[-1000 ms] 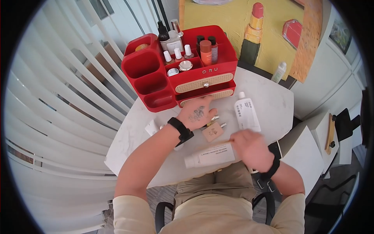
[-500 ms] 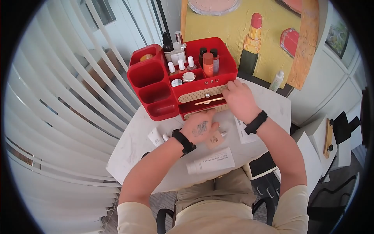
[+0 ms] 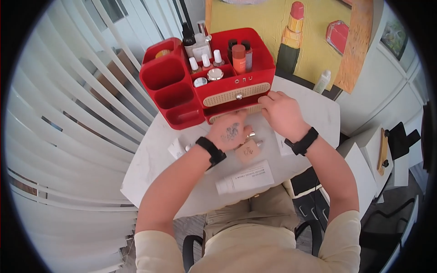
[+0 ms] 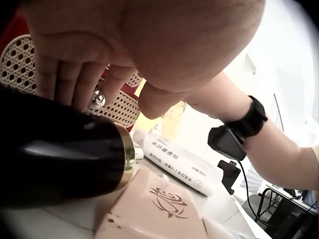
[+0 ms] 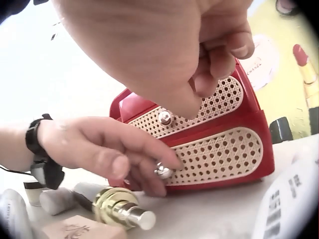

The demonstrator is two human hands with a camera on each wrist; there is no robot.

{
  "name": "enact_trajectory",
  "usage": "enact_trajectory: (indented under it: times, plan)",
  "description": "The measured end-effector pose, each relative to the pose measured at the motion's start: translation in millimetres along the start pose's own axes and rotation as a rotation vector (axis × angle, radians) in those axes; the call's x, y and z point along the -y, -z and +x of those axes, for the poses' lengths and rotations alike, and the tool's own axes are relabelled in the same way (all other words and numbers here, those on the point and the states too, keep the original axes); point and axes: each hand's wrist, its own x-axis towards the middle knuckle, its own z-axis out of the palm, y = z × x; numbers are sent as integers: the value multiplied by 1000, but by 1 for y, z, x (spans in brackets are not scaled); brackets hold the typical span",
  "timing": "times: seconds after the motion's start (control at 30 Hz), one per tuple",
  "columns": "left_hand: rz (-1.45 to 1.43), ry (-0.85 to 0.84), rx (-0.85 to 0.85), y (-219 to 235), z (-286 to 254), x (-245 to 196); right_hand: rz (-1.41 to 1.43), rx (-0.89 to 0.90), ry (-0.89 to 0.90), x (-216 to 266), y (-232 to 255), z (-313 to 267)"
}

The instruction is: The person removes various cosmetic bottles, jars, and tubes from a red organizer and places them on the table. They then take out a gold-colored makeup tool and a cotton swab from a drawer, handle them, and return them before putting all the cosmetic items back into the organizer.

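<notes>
In the head view a red cosmetics organizer (image 3: 263, 77) has its lower drawer (image 3: 254, 109) pulled partly out. My left hand (image 3: 229, 129) lies at the drawer's woven front, fingers extended around its silver knob (image 5: 163, 170). Over the right end of the opening, my right hand (image 3: 283, 116) bends its fingers loosely, and nothing shows between them. Below the left hand are a peach flat item (image 3: 247, 151) with a floral print and a dark bottle (image 4: 65, 154) with a gold collar. A white cream tube (image 3: 246, 177) lies nearer the body.
Another white tube (image 4: 174, 159) lies under the right forearm side. Bottles, including an orange bottle (image 3: 239, 59), stand in the organizer's top. A small bottle (image 3: 322, 82) stands by the lipstick painting (image 3: 291, 34). A white package (image 3: 176, 148) sits left.
My right hand has moved from the table's front up to the drawer. A thin gold-coloured item at the drawer half a second ago no longer shows. The left hand stays at the drawer front.
</notes>
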Motion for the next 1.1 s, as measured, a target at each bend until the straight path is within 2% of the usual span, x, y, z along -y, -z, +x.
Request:
enact_trajectory:
  times: [0.3, 0.37, 0.43, 0.5, 0.57, 0.63, 0.67, 0.7, 0.77, 0.87, 0.97, 1.1]
  plan:
    - [37, 165, 137, 12, 21, 6, 218, 214, -68, 27, 12, -49]
    - [39, 121, 110, 9, 19, 10, 242, 244, -84, 32, 11, -54]
    - [44, 73, 86, 8, 14, 14, 233, 232, 0, 36, 8, -57]
    - [27, -49, 11, 28, 1, 5, 236, 250, 19, 36, 4, -59]
    - [-97, -33, -33, 51, -17, -3, 239, 261, 34, 36, 3, -60]
    - [-106, 2, -20, 84, -35, -20, 215, 249, 46, 38, 1, -60]
    - [-227, 84, -45, 99, -47, -23, 217, 240, 41, 39, 0, -59]
    - [-348, 168, -70, 109, -59, -20, 238, 210, 34, 42, 0, -57]
    - [-428, 184, -219, 124, -86, -6, 262, 169, 25, 48, -2, -51]
    - [-673, 342, -480, 142, -128, 26, 286, 105, 16, 53, -6, -41]
    - [-965, 419, -718, 144, -167, 69, 267, 129, 18, 50, -20, -26]
    - [-1137, 452, -829, 124, -199, 116, 288, 321, -27, 48, -32, -10]
